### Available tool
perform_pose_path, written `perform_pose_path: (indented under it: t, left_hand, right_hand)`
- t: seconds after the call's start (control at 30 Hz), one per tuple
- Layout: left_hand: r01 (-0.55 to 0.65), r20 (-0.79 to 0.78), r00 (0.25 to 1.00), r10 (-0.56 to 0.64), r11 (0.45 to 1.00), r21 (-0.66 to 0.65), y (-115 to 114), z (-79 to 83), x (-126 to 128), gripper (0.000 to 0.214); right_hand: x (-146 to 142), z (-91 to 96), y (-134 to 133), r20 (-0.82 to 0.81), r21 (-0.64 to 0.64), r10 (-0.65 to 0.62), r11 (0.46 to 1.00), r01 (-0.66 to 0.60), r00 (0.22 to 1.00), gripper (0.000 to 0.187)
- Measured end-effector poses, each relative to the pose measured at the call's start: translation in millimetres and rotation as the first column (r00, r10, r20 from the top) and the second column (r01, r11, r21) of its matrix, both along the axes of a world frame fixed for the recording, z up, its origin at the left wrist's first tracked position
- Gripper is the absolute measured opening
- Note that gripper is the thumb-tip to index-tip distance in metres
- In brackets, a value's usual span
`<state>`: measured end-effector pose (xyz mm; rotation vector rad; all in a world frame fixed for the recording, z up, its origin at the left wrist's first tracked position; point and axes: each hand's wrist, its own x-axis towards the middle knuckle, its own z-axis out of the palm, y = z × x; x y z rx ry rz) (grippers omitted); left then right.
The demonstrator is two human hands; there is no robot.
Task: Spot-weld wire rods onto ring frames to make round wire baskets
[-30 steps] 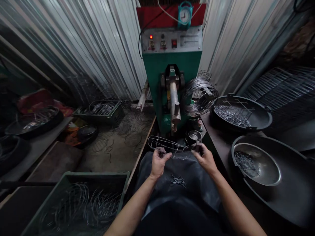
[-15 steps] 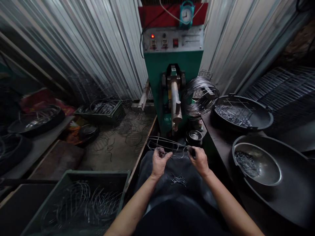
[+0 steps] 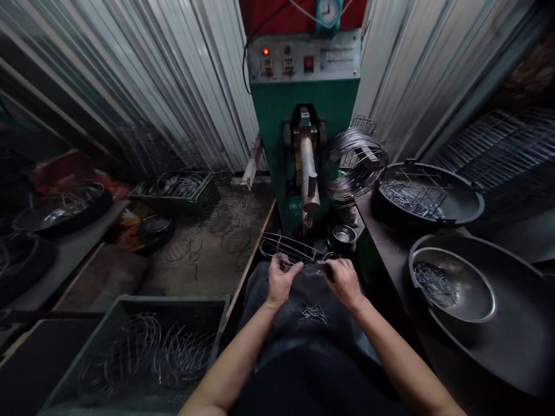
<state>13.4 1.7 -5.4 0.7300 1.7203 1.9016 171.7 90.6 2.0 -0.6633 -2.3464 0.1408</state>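
My left hand [image 3: 281, 278] is closed on an oval wire rack [image 3: 286, 245], gripping its near side between thumb and fingers. The rack is held above my lap, in front of the welding machine's arm [image 3: 309, 167]. My right hand [image 3: 344, 282] is closed around a dark, flat tool [image 3: 315, 267] that points left across the rack's near edge. Its exact kind is too dark to make out. On the dark apron [image 3: 277, 323] over my lap lies a small heap of short bent wire pieces [image 3: 314, 312], just below the hands.
A green machine [image 3: 269, 110] stands ahead, with a wire coil [image 3: 353, 164] at its right. Large pans [image 3: 511, 346] holding wire pieces and a metal bowl [image 3: 492, 312] are on the right. A green crate [image 3: 125, 300] of wire racks stands at left; another crate [image 3: 203, 199] lies behind.
My right hand has moved slightly left, bringing the dark tool over the rack's near edge. My left hand keeps its hold on the rack. The camera view has tipped down slightly.
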Motion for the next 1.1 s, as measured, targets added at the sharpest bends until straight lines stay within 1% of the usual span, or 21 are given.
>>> perform_pose_path:
  t: [0.07,0.13,0.17,0.2,0.23,0.3,0.37,0.4,0.43,0.47,0.5,0.53,0.57,0.63,0.7,0.77,0.83,0.9,1.0,1.03,1.1]
  left_hand:
    - [0.033,-0.003,0.999,-0.033,0.999,0.004,-0.7,-1.7,-0.1,0.036]
    - [0.042,0.011,0.999,-0.042,0.999,0.004,-1.9,-4.3,0.2,0.037]
    - [0.043,0.021,0.999,-0.043,0.999,0.001,-2.4,-5.5,0.1,0.037]
    - [0.044,0.028,0.999,-0.044,0.999,-0.005,-2.7,-6.6,-0.1,0.036]
    - [0.047,0.031,0.998,-0.047,0.999,-0.012,-2.9,-7.4,-0.4,0.036]
    - [0.056,0.024,0.998,-0.055,0.998,-0.023,-2.8,-8.0,-1.4,0.036]
    - [0.069,0.007,0.998,-0.069,0.997,-0.025,-2.4,-8.0,-2.1,0.036]
    - [0.075,-0.003,0.997,-0.075,0.997,-0.022,-2.2,-8.1,-2.2,0.036]
    - [0.081,-0.011,0.997,-0.081,0.997,-0.018,-2.0,-8.2,-2.2,0.036]
    - [0.086,-0.016,0.996,-0.086,0.996,-0.014,-1.9,-8.5,-2.1,0.036]
    - [0.086,-0.018,0.996,-0.086,0.996,-0.013,-2.0,-8.8,-1.9,0.036]
    - [0.080,-0.017,0.997,-0.081,0.997,-0.012,-2.1,-9.2,-1.7,0.035]
    - [0.076,-0.011,0.997,-0.076,0.997,-0.014,-2.4,-9.6,-1.4,0.035]
    - [0.082,0.000,0.997,-0.082,0.996,-0.022,-3.2,-9.9,-0.1,0.035]
    - [0.085,-0.006,0.996,-0.085,0.996,-0.035,-3.4,-9.2,3.3,0.038]
    - [0.032,-0.046,0.998,-0.034,0.998,-0.061,-2.1,-7.7,9.3,0.043]
    - [-0.078,-0.088,0.994,0.069,0.992,-0.100,1.2,-5.9,17.1,0.047]
    - [-0.182,-0.117,0.979,0.166,0.973,-0.144,5.8,-4.8,24.2,0.051]
    - [-0.271,-0.151,0.958,0.245,0.943,-0.193,11.6,-6.3,30.3,0.055]
    - [-0.279,-0.159,0.955,0.250,0.939,-0.203,12.6,-7.7,31.0,0.055]
    - [-0.275,-0.159,0.957,0.244,0.938,-0.214,13.0,-11.4,31.4,0.056]
  right_hand:
    - [2.2,-2.9,3.7,-0.018,-0.081,-0.024,0.996,0.023,1.000,0.014]
    - [4.8,-4.4,7.9,-0.049,-0.210,-0.034,0.977,0.023,0.998,0.014]
    - [5.9,-4.0,9.3,-0.067,-0.290,-0.022,0.957,0.002,0.997,0.015]
    - [6.7,-2.6,10.1,-0.085,-0.380,-0.003,0.925,-0.030,0.996,0.017]
    - [7.2,-0.2,10.2,-0.105,-0.475,0.016,0.878,-0.064,0.994,0.019]
    - [7.4,6.9,9.4,-0.149,-0.656,0.027,0.745,-0.119,0.989,0.024]
    - [7.0,15.1,8.5,-0.192,-0.779,-0.026,0.612,-0.137,0.981,0.027]
    - [6.8,18.7,8.3,-0.218,-0.815,-0.063,0.561,-0.146,0.974,0.029]
    - [6.7,21.6,8.1,-0.244,-0.838,-0.094,0.521,-0.161,0.965,0.029]
    - [6.7,23.6,7.9,-0.264,-0.851,-0.113,0.495,-0.176,0.958,0.029]
    - [6.8,24.6,7.4,-0.274,-0.855,-0.120,0.486,-0.184,0.954,0.029]
    - [7.0,24.6,6.5,-0.269,-0.850,-0.115,0.495,-0.179,0.956,0.027]
    - [7.3,23.7,5.3,-0.250,-0.836,-0.104,0.525,-0.160,0.963,0.026]
    - [7.6,19.7,1.9,-0.195,-0.770,-0.080,0.629,-0.102,0.978,0.023]
    - [7.2,14.2,-1.8,-0.161,-0.678,-0.063,0.733,-0.063,0.985,0.021]
    - [5.9,8.4,-5.2,-0.144,-0.592,-0.055,0.805,-0.041,0.988,0.020]
    - [4.1,3.1,-8.1,-0.128,-0.529,-0.036,0.848,-0.038,0.991,0.020]
    - [2.8,-1.0,-10.9,-0.117,-0.496,-0.001,0.866,-0.057,0.993,0.021]
    - [3.8,-3.4,-15.5,-0.112,-0.508,0.036,0.857,-0.089,0.993,0.023]
    - [5.2,-2.8,-17.0,-0.119,-0.533,0.042,0.840,-0.099,0.992,0.022]
    - [9.6,0.7,-19.3,-0.157,-0.614,0.029,0.780,-0.120,0.987,0.022]
